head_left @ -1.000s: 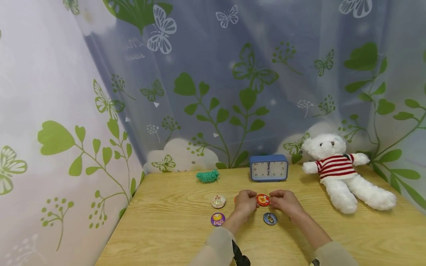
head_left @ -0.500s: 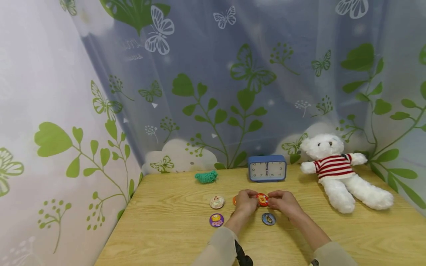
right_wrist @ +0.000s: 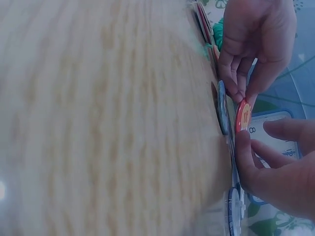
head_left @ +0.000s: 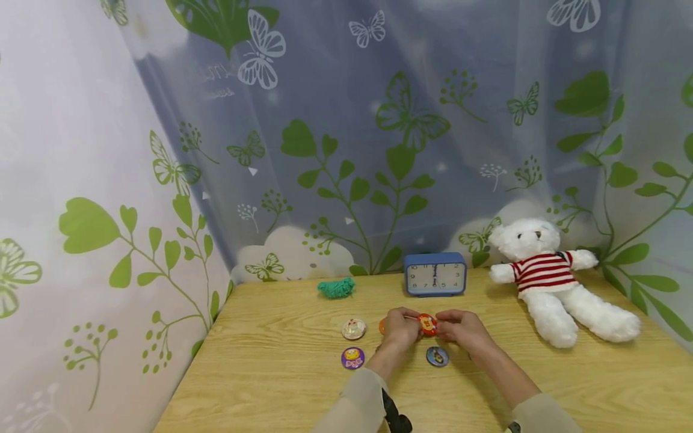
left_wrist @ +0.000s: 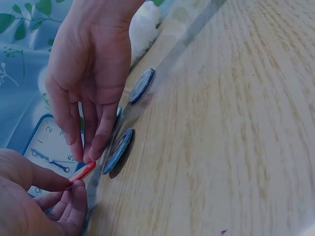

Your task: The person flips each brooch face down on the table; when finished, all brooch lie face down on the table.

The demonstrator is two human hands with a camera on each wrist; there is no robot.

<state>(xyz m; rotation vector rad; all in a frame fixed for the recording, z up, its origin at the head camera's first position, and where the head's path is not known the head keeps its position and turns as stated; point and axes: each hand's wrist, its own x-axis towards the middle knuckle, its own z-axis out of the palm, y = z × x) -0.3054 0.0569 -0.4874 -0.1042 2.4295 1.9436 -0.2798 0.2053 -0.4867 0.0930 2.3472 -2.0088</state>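
My left hand point(head_left: 400, 329) pinched red badge point(head_left: 428, 325); my right hand point(head_left: 467, 329), relaxed, touched it. Blue badge point(head_left: 437, 356) lay nearby.

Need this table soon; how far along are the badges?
Apparently done: white badge, purple badge and blue badge lie apart on the table. In hand: the red badge, pinched and tilted in the left grip. Remaining, probably: laying it flat; beyond that, I can't tell.

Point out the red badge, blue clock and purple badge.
Red badge point(head_left: 428, 325): head view, middle of visible face.
Blue clock point(head_left: 435, 278): head view, middle of dial.
Purple badge point(head_left: 353, 358): head view, middle of face.
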